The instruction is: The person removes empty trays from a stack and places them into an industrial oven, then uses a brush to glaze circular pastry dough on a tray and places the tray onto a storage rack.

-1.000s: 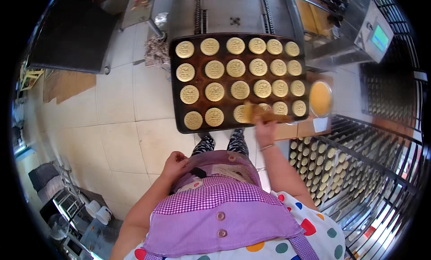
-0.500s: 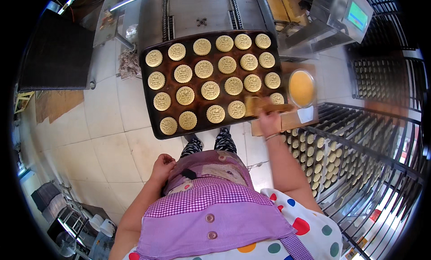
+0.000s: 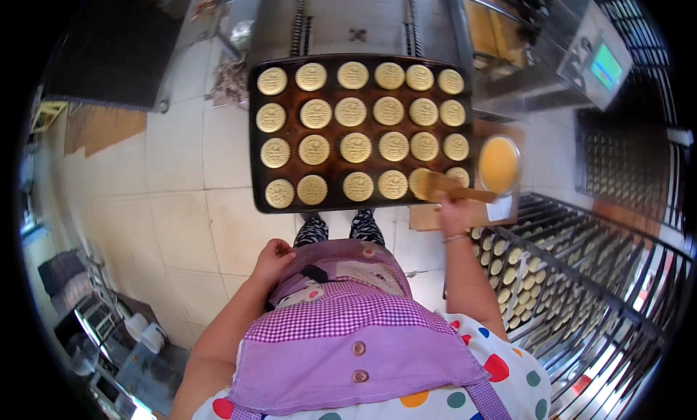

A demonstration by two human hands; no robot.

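Note:
A dark baking tray [image 3: 294, 133] carries rows of round, pale yellow stamped mooncakes [image 3: 356, 148]. At its front right corner my right hand [image 3: 455, 213] is closed round the wooden handle of a flat pastry brush [image 3: 468, 193]. The bristles lie over the right part of a front-row mooncake [image 3: 417, 182] and partly hide it; motion blurs the brush. Right of the tray stands a clear round bowl of orange-yellow liquid [image 3: 499, 164], probably egg wash. My left hand [image 3: 274, 259] hangs beside the apron, fingers loosely curled with nothing visible in them.
The tray's far side meets a metal machine with chain tracks [image 3: 356, 21]. Under the bowl is a cardboard box [image 3: 428, 218]. A black rack [image 3: 581, 235] holding more mooncakes stands close on the right. A control box with a green screen [image 3: 605, 66] is at the far right.
The view has turned slightly, so the tray now looks straighter. The brush has shifted off part of the front-row mooncake it covered, which now shows. My left hand stays by the apron.

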